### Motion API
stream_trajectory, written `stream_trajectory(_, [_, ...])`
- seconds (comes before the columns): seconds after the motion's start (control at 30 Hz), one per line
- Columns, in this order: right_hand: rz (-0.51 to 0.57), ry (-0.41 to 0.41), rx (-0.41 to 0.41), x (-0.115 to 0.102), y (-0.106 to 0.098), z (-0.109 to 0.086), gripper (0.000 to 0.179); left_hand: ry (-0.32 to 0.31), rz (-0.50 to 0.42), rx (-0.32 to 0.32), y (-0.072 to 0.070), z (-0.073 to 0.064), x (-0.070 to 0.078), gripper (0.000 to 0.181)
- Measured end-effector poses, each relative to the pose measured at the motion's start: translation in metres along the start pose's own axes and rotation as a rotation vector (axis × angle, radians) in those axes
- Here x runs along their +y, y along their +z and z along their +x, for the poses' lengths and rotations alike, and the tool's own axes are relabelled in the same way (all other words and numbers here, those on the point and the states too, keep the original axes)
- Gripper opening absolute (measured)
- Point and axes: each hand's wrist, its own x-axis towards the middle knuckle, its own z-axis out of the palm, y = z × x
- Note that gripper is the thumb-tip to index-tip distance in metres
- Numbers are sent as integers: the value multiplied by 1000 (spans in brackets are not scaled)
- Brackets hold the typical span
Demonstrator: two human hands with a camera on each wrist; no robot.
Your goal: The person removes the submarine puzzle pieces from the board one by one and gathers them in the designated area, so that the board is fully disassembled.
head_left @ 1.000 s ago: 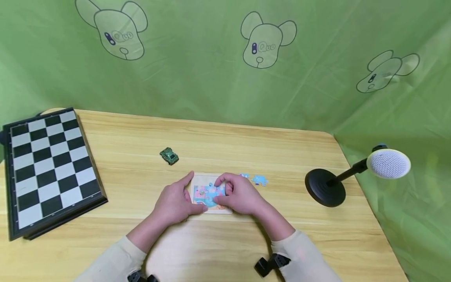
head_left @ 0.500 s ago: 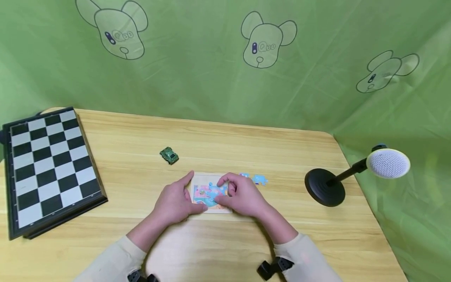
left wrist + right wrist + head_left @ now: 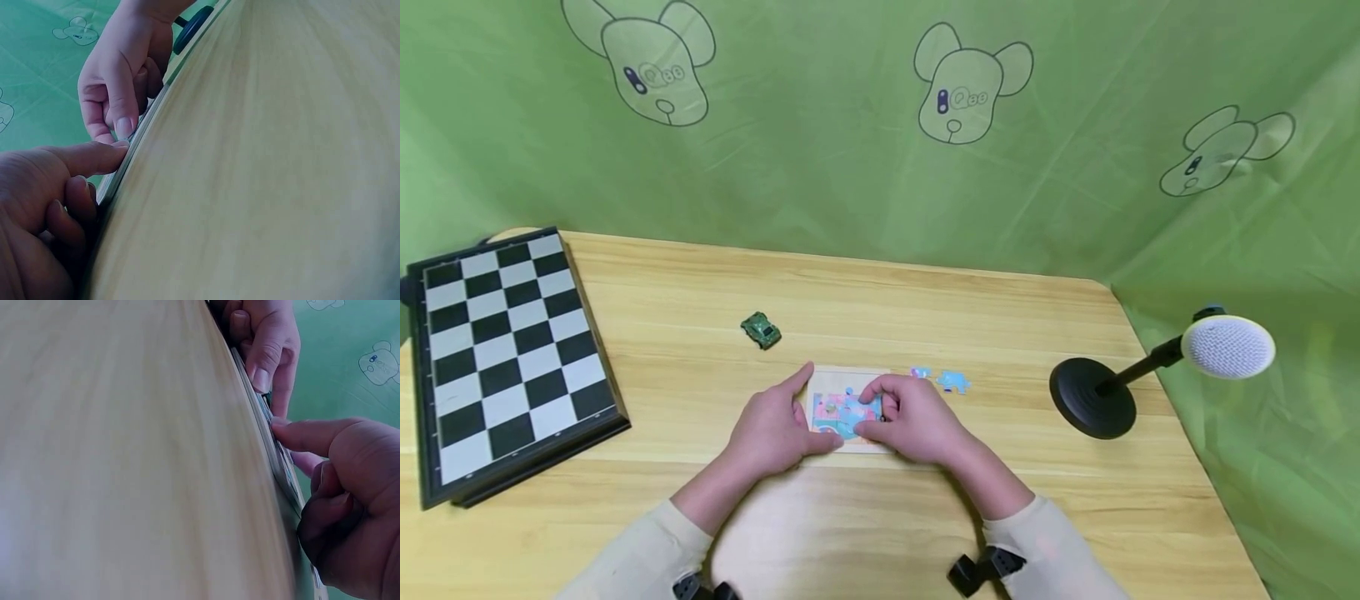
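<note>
A small jigsaw puzzle board [image 3: 846, 377] with a pale wooden frame and a pink and blue picture lies on the table in the head view. My left hand [image 3: 772, 429] holds its left side, thumb along the near edge and index finger at the far left corner. Bent over the right half, my right hand [image 3: 921, 419] pinches a light blue puzzle piece [image 3: 867, 411] between thumb and index finger, down at the picture's surface. The right hand covers part of the board. Both wrist views look low along the tabletop, with the thumbs [image 3: 306, 434] close together at the board.
Two loose blue puzzle pieces [image 3: 953, 382] lie just beyond the right hand. A green toy car [image 3: 761, 331] sits behind the board. At the left is a black-and-white chessboard [image 3: 512, 350]; at the right, a black stand [image 3: 1093, 398] with a round white head. Green cloth [image 3: 850, 167] hangs behind.
The right hand has shifted slightly right with the blue piece, which now sits more level with the picture. The left hand has stayed in place.
</note>
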Motion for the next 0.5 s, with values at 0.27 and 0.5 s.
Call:
stream_trajectory(0.27, [21,-26,52,6,-20,-19,27,-17,-16,-12,2,-1,1,111])
stream_trajectory(0.5, [-52,-13,134,23,-42,-36,27,-22,-21,-11,1,-2,2,112])
